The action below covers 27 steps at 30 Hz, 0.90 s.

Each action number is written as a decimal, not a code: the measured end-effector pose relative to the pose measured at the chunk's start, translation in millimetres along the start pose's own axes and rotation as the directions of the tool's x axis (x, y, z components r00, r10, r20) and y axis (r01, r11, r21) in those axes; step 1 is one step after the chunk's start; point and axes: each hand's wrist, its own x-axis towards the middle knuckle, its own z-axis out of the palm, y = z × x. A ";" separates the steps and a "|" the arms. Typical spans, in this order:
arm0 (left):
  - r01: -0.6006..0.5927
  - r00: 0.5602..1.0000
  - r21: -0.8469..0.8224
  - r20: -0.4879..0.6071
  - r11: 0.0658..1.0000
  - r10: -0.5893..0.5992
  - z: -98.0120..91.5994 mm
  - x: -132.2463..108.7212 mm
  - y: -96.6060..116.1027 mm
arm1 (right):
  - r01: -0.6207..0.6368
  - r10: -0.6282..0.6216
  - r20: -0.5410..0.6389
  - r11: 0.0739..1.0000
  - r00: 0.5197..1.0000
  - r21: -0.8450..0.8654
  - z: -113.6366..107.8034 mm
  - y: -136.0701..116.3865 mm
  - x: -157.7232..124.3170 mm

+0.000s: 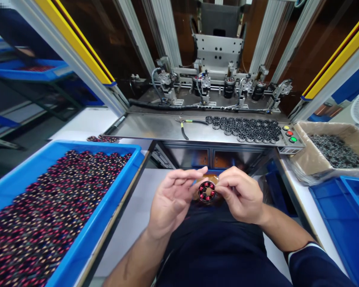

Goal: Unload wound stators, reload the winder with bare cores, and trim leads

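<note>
A small round motor stator (208, 197), black with red windings and a hole in its middle, is held in front of my body. My right hand (242, 194) pinches it at its right edge between thumb and fingertips. On its other side is my left hand (173, 199), fingers stretched out and apart, one fingertip at the stator's upper left rim. Whether that fingertip bears any of its weight is unclear. Behind the stator, a brownish-yellow thing (214, 177) is mostly hidden by the hands.
A blue tray (134, 153) of many stators lies at left. On the metal ledge (155, 125) are pliers (184, 129), black ring parts (251, 129) and push buttons (289, 134). A machine with fixtures (229, 87) stands behind. At right are a lined carton (305, 163) and blue bin (332, 207).
</note>
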 end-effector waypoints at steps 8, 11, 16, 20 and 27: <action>0.405 0.900 0.012 0.172 0.914 -0.401 3.1 -0.7 -0.7 | 0.073 -0.067 0.048 0.987 0.997 -0.144 -4.3 0.2 -4.0; 0.264 0.954 0.001 0.146 0.964 -0.262 4.4 -2.8 -6.3 | -0.019 0.017 -0.024 0.996 1.000 -0.082 0.5 -1.1 -5.2; -0.137 0.991 0.319 0.047 0.938 0.129 3.8 -8.2 -15.8 | -0.201 0.210 -0.096 0.975 0.973 0.098 8.4 -1.4 -8.9; -0.382 0.922 0.543 0.160 0.748 0.354 -0.9 -10.8 -18.8 | -0.421 0.449 0.014 0.825 0.893 0.376 12.0 3.7 -17.1; -0.407 0.904 0.683 0.204 0.607 0.377 -3.9 -10.8 -16.1 | -0.617 0.639 0.253 0.444 0.727 0.650 17.4 15.9 -33.3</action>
